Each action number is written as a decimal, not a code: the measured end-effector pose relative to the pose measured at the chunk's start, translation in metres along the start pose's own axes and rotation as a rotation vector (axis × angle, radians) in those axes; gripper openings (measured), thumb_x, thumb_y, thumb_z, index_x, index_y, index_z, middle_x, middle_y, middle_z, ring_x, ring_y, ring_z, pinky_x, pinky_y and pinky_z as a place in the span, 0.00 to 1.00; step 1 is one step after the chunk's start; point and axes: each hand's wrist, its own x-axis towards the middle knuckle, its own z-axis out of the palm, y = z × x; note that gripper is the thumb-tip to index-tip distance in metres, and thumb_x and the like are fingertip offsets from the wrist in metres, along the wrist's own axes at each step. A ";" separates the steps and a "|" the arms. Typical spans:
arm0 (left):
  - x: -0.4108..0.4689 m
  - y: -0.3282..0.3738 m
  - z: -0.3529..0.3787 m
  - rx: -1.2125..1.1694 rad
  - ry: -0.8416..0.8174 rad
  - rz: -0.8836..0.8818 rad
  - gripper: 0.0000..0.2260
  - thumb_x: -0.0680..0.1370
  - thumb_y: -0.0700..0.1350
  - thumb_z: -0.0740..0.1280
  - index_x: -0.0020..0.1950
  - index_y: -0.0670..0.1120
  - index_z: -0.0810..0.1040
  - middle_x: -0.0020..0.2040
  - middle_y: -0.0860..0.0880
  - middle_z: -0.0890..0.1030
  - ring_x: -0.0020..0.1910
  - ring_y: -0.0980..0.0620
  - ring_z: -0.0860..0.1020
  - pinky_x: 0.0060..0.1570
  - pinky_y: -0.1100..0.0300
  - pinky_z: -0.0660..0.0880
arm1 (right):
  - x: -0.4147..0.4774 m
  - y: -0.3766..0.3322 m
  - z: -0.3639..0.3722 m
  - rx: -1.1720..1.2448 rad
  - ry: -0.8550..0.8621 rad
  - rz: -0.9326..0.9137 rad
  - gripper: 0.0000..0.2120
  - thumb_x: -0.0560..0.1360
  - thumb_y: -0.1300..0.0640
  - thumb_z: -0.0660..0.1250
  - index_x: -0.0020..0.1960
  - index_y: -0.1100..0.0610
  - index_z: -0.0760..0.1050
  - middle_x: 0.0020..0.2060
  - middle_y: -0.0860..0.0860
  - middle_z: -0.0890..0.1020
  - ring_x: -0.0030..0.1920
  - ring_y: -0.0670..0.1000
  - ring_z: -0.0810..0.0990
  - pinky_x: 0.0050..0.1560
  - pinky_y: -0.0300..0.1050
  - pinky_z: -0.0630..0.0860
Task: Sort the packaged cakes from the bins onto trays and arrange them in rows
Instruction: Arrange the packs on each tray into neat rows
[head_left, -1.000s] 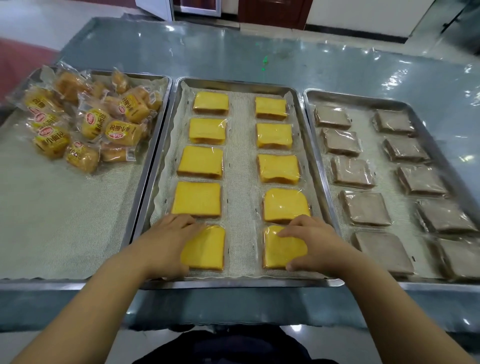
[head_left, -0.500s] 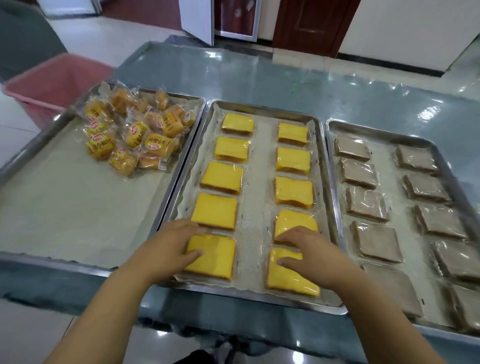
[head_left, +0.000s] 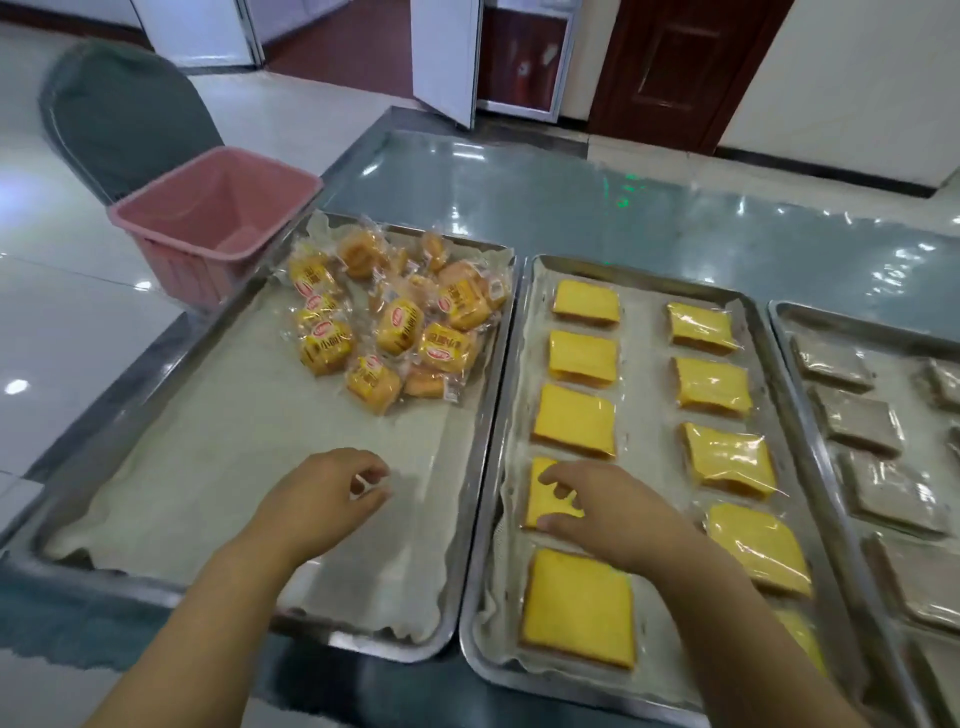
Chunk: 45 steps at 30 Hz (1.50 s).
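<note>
Glossy table (head_left: 519, 197), left hand (head_left: 322, 499) above left tray (head_left: 171, 467)

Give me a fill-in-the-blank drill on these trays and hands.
1. The bin beside the table is ___ in colour.
2. The yellow cakes lie in ___ columns on the middle tray.
3. The heap of small wrapped cakes sits on the ___ tray.
4. The left hand holds ___.
Missing words: pink; two; left; nothing.

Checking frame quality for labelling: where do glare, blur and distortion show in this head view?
Head view: glare streaks the glossy table; film on the yellow cakes glints; wide-angle distortion bends the right tray rim; the left hand and right hand look slightly soft.
</note>
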 end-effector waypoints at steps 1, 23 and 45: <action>0.009 -0.012 -0.009 -0.008 0.009 -0.007 0.07 0.75 0.50 0.68 0.53 0.53 0.79 0.49 0.56 0.80 0.45 0.59 0.77 0.46 0.61 0.74 | 0.012 -0.012 0.002 0.007 0.023 0.008 0.25 0.75 0.44 0.66 0.70 0.48 0.68 0.62 0.48 0.75 0.60 0.48 0.74 0.58 0.44 0.73; 0.126 -0.067 -0.042 -0.415 -0.169 -0.109 0.13 0.75 0.49 0.70 0.57 0.50 0.74 0.55 0.51 0.78 0.55 0.51 0.76 0.53 0.56 0.72 | 0.150 -0.131 0.039 0.687 0.110 0.264 0.12 0.80 0.54 0.60 0.61 0.54 0.74 0.52 0.51 0.79 0.52 0.51 0.78 0.50 0.44 0.75; 0.056 -0.056 -0.028 -0.934 0.180 -0.312 0.11 0.80 0.43 0.61 0.40 0.41 0.76 0.36 0.46 0.78 0.33 0.52 0.74 0.28 0.63 0.72 | 0.097 -0.158 0.072 1.225 0.458 0.393 0.12 0.81 0.58 0.59 0.43 0.58 0.79 0.40 0.53 0.84 0.37 0.48 0.81 0.31 0.40 0.75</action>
